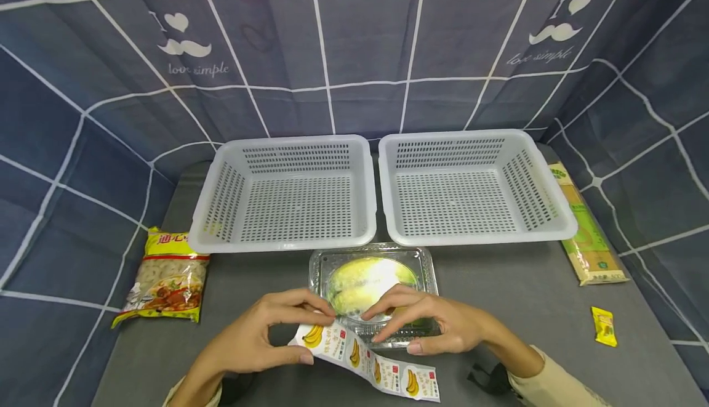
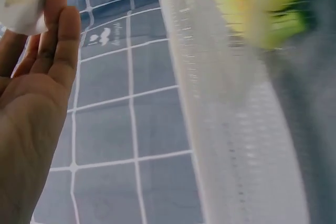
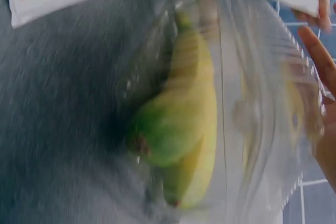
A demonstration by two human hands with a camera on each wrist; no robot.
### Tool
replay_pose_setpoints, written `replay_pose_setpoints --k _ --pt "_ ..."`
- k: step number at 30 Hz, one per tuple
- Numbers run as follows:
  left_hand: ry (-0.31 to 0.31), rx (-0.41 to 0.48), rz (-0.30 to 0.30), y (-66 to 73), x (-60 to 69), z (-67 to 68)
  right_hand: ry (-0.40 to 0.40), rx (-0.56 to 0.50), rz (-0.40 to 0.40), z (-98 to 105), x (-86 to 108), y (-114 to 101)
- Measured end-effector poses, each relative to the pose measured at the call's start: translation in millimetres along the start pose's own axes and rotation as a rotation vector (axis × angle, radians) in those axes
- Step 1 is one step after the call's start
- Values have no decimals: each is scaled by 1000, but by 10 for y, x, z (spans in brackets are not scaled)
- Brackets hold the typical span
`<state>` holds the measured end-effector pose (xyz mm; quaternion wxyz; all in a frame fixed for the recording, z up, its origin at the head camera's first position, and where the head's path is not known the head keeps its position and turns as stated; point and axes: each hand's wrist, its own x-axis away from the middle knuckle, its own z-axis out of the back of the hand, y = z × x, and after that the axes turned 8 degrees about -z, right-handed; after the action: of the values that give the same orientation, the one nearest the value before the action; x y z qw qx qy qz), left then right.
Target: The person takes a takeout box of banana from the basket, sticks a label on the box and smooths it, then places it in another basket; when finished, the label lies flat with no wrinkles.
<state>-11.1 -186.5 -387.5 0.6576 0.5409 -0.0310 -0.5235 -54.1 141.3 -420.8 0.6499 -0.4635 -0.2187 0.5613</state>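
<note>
My left hand pinches one end of a strip of banana labels between thumb and fingers. The strip curves down to the right, its far end towards the table's near edge. Behind it lies a clear plastic clamshell box, lid down, with yellow-green bananas inside. Over the box's right front part hovers my right hand, fingers apart and slightly bent, with nothing visible in its grasp; whether a fingertip touches the lid or strip I cannot tell. In the right wrist view, the bananas show blurred through the plastic.
Two white perforated baskets stand side by side behind the box. A yellow-topped food bag lies at left. On the right are a long green-and-tan packet and a small yellow wrapped piece. Checked blue cloth surrounds the grey table.
</note>
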Motion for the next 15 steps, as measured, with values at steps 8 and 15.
replay_pose_setpoints --k 8,15 --pt "-14 -64 -37 -90 -367 158 -73 -228 -23 -37 -109 27" --pt "22 -91 -6 -49 -423 264 -61 -316 -18 2 -99 62"
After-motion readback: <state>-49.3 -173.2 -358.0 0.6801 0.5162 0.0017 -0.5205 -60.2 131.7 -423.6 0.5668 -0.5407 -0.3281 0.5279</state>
